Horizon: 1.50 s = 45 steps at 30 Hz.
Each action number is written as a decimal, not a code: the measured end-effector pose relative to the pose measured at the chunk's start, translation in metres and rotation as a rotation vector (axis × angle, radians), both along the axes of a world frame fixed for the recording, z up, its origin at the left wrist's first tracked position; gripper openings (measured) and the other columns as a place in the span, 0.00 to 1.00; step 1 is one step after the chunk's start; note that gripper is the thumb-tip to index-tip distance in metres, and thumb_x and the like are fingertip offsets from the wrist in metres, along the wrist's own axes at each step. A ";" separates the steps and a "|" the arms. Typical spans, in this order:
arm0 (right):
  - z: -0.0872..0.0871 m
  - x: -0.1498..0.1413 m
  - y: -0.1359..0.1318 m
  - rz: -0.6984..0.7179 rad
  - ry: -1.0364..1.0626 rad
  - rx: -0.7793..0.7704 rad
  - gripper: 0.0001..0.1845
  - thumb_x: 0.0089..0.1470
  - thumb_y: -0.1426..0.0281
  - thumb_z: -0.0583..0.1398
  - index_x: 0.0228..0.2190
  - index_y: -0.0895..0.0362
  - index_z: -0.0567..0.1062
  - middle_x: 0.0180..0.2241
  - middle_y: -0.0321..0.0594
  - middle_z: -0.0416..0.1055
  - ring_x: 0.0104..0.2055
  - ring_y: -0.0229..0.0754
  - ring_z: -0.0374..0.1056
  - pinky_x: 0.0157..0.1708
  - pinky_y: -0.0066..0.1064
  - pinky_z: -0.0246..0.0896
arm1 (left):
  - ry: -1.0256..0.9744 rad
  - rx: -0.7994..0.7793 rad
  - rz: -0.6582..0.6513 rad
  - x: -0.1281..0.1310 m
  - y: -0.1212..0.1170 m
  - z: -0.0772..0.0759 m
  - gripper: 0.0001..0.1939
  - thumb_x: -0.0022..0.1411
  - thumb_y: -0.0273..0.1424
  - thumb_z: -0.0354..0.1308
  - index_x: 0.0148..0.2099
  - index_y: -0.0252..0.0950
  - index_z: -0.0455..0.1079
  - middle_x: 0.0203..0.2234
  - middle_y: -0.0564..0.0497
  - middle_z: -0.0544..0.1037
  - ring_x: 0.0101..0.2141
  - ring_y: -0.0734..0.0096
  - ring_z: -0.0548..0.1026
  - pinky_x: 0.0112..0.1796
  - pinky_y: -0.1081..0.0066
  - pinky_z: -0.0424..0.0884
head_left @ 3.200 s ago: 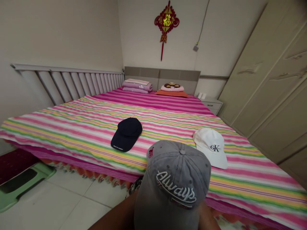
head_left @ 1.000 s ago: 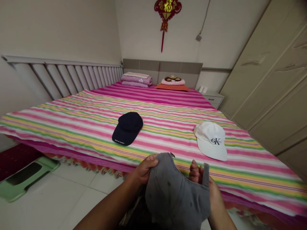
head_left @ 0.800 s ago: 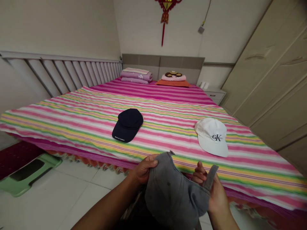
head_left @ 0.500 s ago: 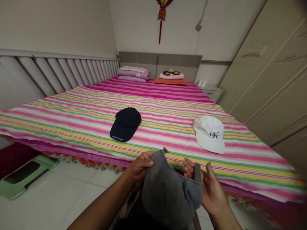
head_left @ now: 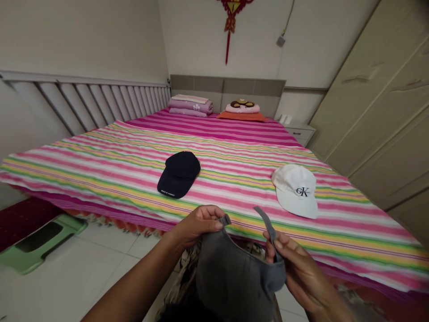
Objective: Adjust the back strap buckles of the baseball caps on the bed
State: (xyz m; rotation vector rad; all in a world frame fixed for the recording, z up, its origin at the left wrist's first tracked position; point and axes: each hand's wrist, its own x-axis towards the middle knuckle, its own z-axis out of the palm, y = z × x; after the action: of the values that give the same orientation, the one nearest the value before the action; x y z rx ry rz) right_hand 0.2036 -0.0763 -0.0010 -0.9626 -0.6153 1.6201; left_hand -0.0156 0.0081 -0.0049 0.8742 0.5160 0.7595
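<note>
A grey cap (head_left: 234, 273) hangs in front of me with its back opening facing up, above the floor at the bed's near edge. My left hand (head_left: 197, 223) pinches the buckle end of its rear strap. My right hand (head_left: 295, 268) pinches the loose strap end, which sticks up and is apart from the buckle. On the striped bedspread (head_left: 234, 156) beyond lie a navy cap (head_left: 179, 174) to the left and a white cap (head_left: 296, 190) with a dark logo to the right.
Folded purple bedding (head_left: 191, 105) and a pillow stack (head_left: 241, 112) sit at the headboard. A beige wardrobe (head_left: 378, 103) runs along the right. A railing (head_left: 87, 103) lines the bed's left side. A green stool (head_left: 36, 237) stands on the tiled floor at left, a nightstand (head_left: 300, 133) by the headboard.
The cap went from crown-up with its lettering showing to back-up. My hands have pulled the two strap ends apart, the right one lifting the loose strap upward.
</note>
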 end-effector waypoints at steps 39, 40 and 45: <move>0.023 -0.040 0.019 0.230 -0.010 0.116 0.12 0.44 0.66 0.63 0.22 0.60 0.68 0.15 0.30 0.63 0.11 0.21 0.42 0.13 0.19 0.35 | -0.245 -0.011 -0.089 0.026 -0.016 0.009 0.11 0.41 0.27 0.67 0.28 0.28 0.69 0.21 0.48 0.76 0.22 0.76 0.73 0.25 0.79 0.66; 0.021 -0.041 0.019 0.233 0.004 0.111 0.11 0.45 0.66 0.63 0.23 0.60 0.68 0.13 0.28 0.61 0.10 0.22 0.40 0.13 0.19 0.34 | -0.245 -0.022 -0.079 0.026 -0.016 0.008 0.12 0.41 0.27 0.67 0.28 0.28 0.69 0.21 0.49 0.76 0.22 0.77 0.73 0.25 0.79 0.66; 0.012 -0.045 0.021 0.247 0.006 0.095 0.12 0.46 0.65 0.62 0.23 0.58 0.65 0.08 0.23 0.51 0.10 0.24 0.35 0.12 0.20 0.32 | -0.237 -0.075 -0.024 0.028 -0.013 0.000 0.13 0.37 0.27 0.68 0.27 0.29 0.69 0.20 0.50 0.75 0.20 0.78 0.72 0.23 0.79 0.65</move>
State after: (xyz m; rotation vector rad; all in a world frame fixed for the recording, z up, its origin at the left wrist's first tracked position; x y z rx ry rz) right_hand 0.1583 -0.0548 0.0111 -0.8369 -0.8249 1.7921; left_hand 0.0123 -0.0047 -0.0046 0.7090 0.3213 0.8044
